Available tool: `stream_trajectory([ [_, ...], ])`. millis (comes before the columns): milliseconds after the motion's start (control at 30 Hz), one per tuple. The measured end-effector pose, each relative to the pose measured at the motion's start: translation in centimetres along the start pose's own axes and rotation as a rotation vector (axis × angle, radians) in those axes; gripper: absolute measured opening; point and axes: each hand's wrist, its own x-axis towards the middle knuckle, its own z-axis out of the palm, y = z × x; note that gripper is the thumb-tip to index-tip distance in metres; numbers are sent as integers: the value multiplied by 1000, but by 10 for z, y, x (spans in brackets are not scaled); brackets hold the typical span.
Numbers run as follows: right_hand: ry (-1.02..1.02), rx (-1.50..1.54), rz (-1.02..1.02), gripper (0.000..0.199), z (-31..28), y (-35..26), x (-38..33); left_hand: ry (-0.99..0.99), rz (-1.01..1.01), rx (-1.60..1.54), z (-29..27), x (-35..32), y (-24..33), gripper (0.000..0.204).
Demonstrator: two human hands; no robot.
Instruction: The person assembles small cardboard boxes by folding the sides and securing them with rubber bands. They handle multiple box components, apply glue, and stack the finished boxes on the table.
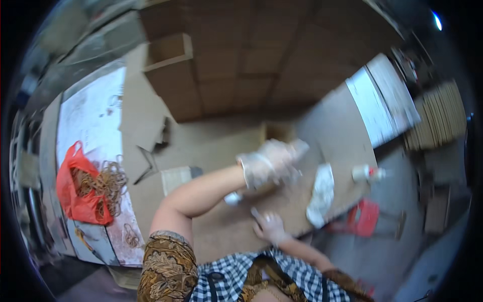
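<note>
My left arm reaches across the cardboard-covered table (221, 224). My left hand (271, 161), in a thin see-through glove, is above the table's middle. Motion smears its fingers, so whether they hold anything is unclear. Just beyond it stands a small open cardboard box (276, 132), partly hidden by the hand. Closer to my body, my right hand (271, 227), also in a pale glove, is low over the table with a finger stretched out and the thumb apart. A small white object (232, 198) lies to the left of it, too blurred to name.
Brown cardboard boxes (236, 65) form a wall at the back. A red plastic bag (75, 189) spills tan rubber bands (111, 183) at left. Crumpled white plastic (322, 194) and a white bottle (360, 173) lie at right, near a red stool (366, 217). Flat cardboard (437, 116) is stacked beyond.
</note>
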Motion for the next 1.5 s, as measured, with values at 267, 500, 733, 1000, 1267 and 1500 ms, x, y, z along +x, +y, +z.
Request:
stream_trajectory([
  [267, 34, -8, 29, 57, 2, -1, -9, -188, -306, 213, 62, 33, 17, 51],
  [500, 34, -51, 22, 54, 6, -3, -8, -322, -284, -211, 34, 13, 0, 81],
  [733, 67, -43, 20, 52, 10, -2, -9, -315, -397, -5, 37, 5, -23, 60],
  [1000, -14, -83, 6, 51, 6, -2, -8, -9, -398, 418, -5, -38, -9, 23],
  [1267, -72, -83, 23, 53, 9, 4, -9, 568, -197, 925, -193, -203, 92, 42],
  [1500, -71, -64, 1, 56, 9, 3, -9, 697, -364, 1049, -292, -182, 16, 31],
])
